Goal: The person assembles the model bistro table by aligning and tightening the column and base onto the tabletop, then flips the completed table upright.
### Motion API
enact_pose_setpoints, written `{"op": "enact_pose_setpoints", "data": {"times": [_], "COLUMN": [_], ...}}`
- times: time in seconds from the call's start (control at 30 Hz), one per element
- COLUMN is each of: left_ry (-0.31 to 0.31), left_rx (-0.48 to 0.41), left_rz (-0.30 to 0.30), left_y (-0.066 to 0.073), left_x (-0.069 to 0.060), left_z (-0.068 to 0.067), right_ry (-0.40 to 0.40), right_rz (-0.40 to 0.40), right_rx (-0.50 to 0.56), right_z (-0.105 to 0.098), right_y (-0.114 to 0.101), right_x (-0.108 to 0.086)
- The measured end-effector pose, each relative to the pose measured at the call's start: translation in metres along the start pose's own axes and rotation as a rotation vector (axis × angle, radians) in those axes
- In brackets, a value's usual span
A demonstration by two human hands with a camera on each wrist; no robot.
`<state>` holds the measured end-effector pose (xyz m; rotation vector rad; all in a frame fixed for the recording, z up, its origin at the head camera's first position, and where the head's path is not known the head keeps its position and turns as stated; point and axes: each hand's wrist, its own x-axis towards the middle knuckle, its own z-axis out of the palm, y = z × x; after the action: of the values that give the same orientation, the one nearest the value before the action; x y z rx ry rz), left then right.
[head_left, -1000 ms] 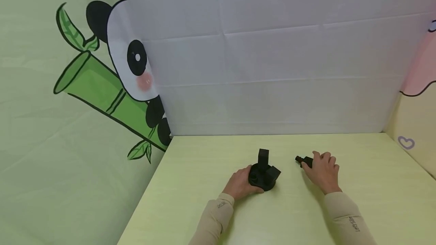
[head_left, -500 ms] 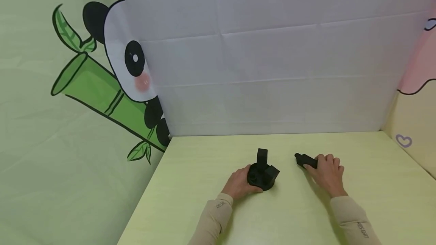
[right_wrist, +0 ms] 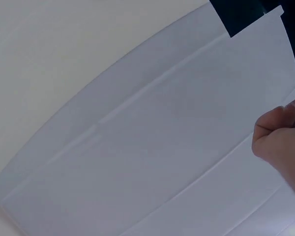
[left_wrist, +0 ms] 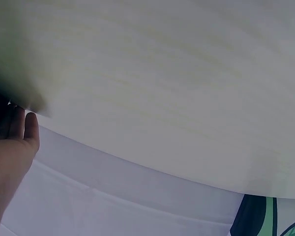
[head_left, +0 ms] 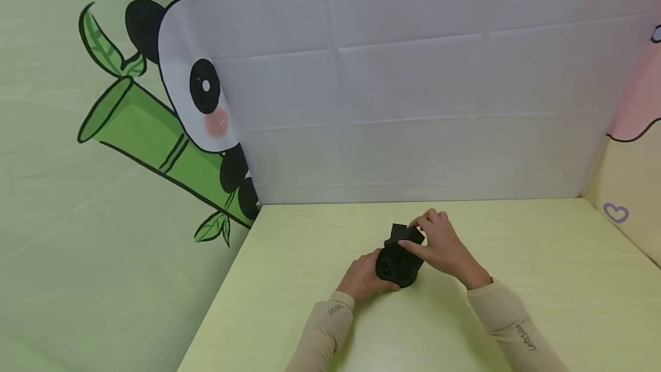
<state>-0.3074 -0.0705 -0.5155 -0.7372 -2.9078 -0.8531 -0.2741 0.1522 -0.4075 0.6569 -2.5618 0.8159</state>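
Left fingers (head_left: 368, 263) gripping black base (head_left: 396, 273), right fingers (head_left: 431, 219) pinching black part (head_left: 413, 236), white sheet (head_left: 413, 90) behind

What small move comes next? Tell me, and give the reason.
Probably lower the black piece onto the round stand: in the head view, the right hand pinches the piece over it, while the left hand grips the stand's side.
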Motion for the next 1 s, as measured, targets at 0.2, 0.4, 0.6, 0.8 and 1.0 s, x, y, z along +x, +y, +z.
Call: {"op": "enact_pose_setpoints", "data": {"times": [0.2,0.4,0.6,0.8,1.0], "left_ry": [-0.015,-0.031,-0.013,-0.03,-0.048], "left_rx": [-0.009,-0.034,-0.028,-0.046,-0.092], "left_rz": [-0.024,-0.018,0.009,0.001,-0.021], "left_y": [-0.001,-0.001,-0.001,-0.002,-0.005], "left_x": [0.002,0.002,0.0,-0.001,0.0], "left_z": [0.001,0.002,-0.001,-0.003,-0.005], "right_ry": [-0.158,-0.249,-0.228,-0.229,-0.277], "right_rz": [0.01,0.119,0.159,0.131,0.08], "right_rx": [-0.128,-0.166,-0.217,-0.214,-0.153], "right_z": [0.021,0.037,0.047,0.049,0.039], "right_y": [-0.011,-0.017,-0.024,-0.021,-0.017], "right_x": [0.012,0.018,0.025,0.02,0.016]}}
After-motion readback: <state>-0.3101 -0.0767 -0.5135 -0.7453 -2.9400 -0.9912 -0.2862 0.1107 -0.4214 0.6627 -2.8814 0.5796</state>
